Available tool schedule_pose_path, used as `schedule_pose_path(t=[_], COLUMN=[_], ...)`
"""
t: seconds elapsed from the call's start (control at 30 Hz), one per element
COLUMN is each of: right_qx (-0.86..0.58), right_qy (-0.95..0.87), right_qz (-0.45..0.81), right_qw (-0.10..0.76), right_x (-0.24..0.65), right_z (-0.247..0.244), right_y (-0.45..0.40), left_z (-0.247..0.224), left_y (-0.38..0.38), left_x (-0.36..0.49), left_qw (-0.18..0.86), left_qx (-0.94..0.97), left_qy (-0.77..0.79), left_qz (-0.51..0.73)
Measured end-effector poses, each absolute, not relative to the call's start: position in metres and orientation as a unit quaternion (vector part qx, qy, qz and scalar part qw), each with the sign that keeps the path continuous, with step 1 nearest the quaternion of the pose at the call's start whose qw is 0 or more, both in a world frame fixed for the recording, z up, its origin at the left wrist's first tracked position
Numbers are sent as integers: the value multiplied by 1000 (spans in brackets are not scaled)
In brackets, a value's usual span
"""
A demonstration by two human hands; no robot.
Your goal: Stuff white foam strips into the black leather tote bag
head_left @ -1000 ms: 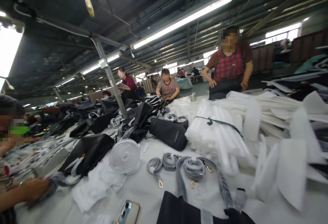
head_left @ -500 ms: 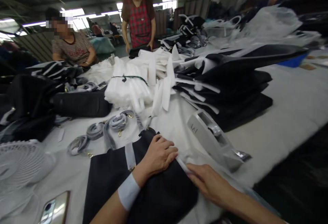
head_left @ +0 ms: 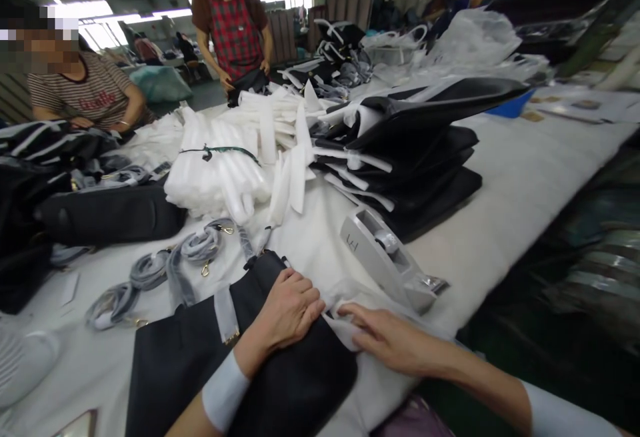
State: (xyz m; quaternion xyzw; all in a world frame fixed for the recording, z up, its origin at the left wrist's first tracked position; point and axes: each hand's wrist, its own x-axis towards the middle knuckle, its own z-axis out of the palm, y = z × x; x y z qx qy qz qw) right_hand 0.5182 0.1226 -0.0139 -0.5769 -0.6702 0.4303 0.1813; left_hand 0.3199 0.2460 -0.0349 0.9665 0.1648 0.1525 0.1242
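Observation:
A black handbag (head_left: 300, 383) lies in front of me, with a pale wrapped tab (head_left: 226, 313) and gold-coloured hardware on it. My left hand (head_left: 290, 307) is closed over the bag's upper edge, fingers curled round it. Just right of the bag, my right hand (head_left: 383, 340) has its thumb and forefinger apart, beside a thin white strip (head_left: 343, 330) that runs from the bag's edge. Its other fingers are partly hidden. Behind that hand stands a grey tape dispenser (head_left: 377, 250). Pale cuffs cover both wrists.
Wrapped straps (head_left: 150, 269) with gold clips lie left of the bag. A tied white foam bundle (head_left: 217, 170) sits behind them. Stacked black bag pieces (head_left: 420, 170) are at the right. Two people stand or sit across the table (head_left: 530, 177), whose edge slopes down at right.
The camera view has shifted right. My right thumb and forefinger, earlier closed on the white strip, have come apart. My left hand keeps its hold on the bag.

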Motion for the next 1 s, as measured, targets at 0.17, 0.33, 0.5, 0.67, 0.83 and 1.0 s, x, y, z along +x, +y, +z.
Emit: schedule_pose_path(t=[0.17,0.33,0.5,0.67,0.83,1.0], right_qx=[-584,-518,-473,-460,-559,-624], right_qy=[-652,-675,-764,-823,-697,-488], right_qz=[449,486,400,273,341,514], right_qw=[180,202,180,193,292,329], right_x=[526,523,522,508,492,479], right_z=[-15,-7,-6,-23,-28,-18], right_y=[116,121,142,162,156,151], left_z=[-36,-41,-42,-41,-41,-42], left_y=[247,247,243,241,241,240], left_x=[319,315,310,306,305,306], left_qw=[136,147,137,156,158,138], left_qx=[966,949,924,900,889,890], left_qy=[153,159,144,143,152,140], left_qz=[155,229,328,381,402,412])
